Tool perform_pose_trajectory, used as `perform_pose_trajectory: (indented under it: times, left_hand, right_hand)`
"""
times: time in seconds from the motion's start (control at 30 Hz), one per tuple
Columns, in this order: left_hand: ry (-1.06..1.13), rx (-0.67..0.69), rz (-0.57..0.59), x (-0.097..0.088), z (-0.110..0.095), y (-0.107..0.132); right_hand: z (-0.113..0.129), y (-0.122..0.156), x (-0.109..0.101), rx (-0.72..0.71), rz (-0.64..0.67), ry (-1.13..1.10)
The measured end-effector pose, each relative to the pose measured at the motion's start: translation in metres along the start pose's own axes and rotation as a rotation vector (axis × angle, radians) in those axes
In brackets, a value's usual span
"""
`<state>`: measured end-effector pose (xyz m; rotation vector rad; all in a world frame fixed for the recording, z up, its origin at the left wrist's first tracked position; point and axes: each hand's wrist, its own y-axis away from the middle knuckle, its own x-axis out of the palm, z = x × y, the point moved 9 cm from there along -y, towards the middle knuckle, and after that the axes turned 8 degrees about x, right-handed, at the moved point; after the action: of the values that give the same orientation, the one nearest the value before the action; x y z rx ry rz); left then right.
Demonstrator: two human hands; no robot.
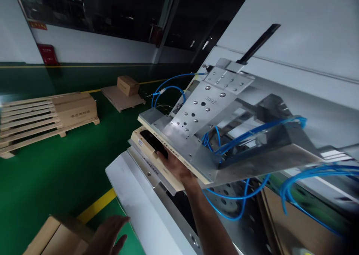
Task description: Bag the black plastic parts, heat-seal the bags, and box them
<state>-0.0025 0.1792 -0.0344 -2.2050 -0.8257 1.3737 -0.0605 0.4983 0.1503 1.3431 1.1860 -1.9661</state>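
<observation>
My right hand (178, 167) reaches into the gap between the metal upper plate (193, 150) and a cream-coloured fixture block (165, 167) of a machine. Its fingers close around the near end of a dark, elongated part (150, 138) lying in the fixture's recess. The plate's edge partly hides those fingers. At the bottom left, my left hand (108, 234) hovers beside the white machine edge (131, 187), empty, with thumb and fingers apart. A sloping metal bracket (206, 101) stamped 3097 rises from the plate.
Blue air hoses (235, 199) loop around the machine's right side. A cardboard box (58, 236) stands low at the left. Farther off are a wooden pallet (30, 116) with a flat carton (75, 107), and a small box (127, 85). A yellow line (97, 206) crosses the green floor.
</observation>
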Motion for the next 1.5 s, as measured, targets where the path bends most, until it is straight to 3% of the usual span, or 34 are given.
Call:
perform_pose_trajectory:
  times: [0.13,0.23,0.33,0.47,0.6,0.7,1.03,1.17,1.23,1.3,1.33,1.4,1.5]
  left_hand:
    - [0.127,-0.051,-0.015,-0.003,0.011,-0.008]
    - [0.206,-0.121,-0.064,-0.015,0.022,-0.032]
    - [0.242,-0.146,-0.027,-0.032,0.038,-0.085]
    - [0.062,-0.024,-0.079,-0.062,0.063,-0.186]
    - [-0.146,0.032,0.023,-0.05,0.094,-0.265]
    - [-0.25,0.037,0.109,-0.035,0.11,-0.285]
    - [-0.338,0.113,0.074,-0.04,0.117,-0.279]
    - [-0.285,0.125,0.011,-0.053,0.11,-0.264]
    - [-0.219,0.103,-0.093,-0.065,0.1,-0.233]
    - [-0.166,0.057,-0.242,-0.075,0.085,-0.185]
    - [-0.138,0.051,-0.265,-0.074,0.072,-0.158]
    - [-0.054,0.095,-0.232,-0.062,0.034,-0.106]
    - [0.082,0.229,0.008,-0.018,-0.047,-0.04]
  right_hand:
    - [-0.003,0.004,0.007,-0.01,0.044,0.005]
    - [-0.005,0.011,0.006,0.004,0.038,0.015]
    - [-0.001,0.034,0.003,0.004,-0.011,0.033]
    - [0.0,0.081,-0.005,0.069,-0.112,0.089]
    - [0.002,0.108,-0.008,0.108,-0.184,0.193]
    - [0.004,0.11,-0.004,0.095,-0.155,0.208]
    - [0.006,0.121,0.005,0.238,-0.139,0.124]
    - [0.026,0.141,-0.011,0.261,-0.146,0.071]
    - [0.042,0.178,-0.026,0.235,-0.185,-0.004]
    - [0.062,0.228,-0.042,0.185,-0.198,-0.126]
    - [0.072,0.255,-0.049,0.153,-0.191,-0.194]
    - [0.089,0.308,-0.063,0.095,-0.162,-0.32]
    - [0.09,0.378,-0.083,0.11,-0.135,-0.422]
